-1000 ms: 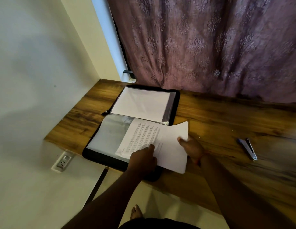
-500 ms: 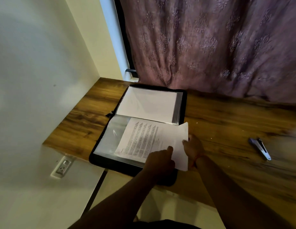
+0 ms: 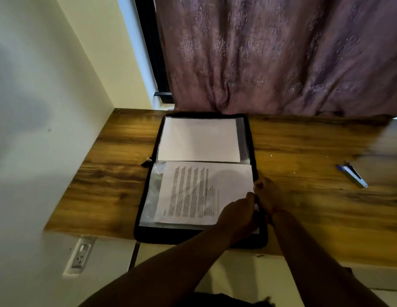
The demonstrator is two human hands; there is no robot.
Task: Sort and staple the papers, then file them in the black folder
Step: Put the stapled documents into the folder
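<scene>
while the black folder (image 3: 148,234) lies open on the wooden surface (image 3: 109,173), printed papers (image 3: 193,191) sit in its near clear sleeve, a blank sheet (image 3: 199,138) in the far one. left hand (image 3: 237,214) and right hand (image 3: 267,196) meet at the folder's right edge, fingers curled pinching the papers' right edge. stapler (image 3: 352,175) lies well right of the folder.

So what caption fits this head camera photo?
Both hands slide a printed sheet into the open black folder.
</scene>
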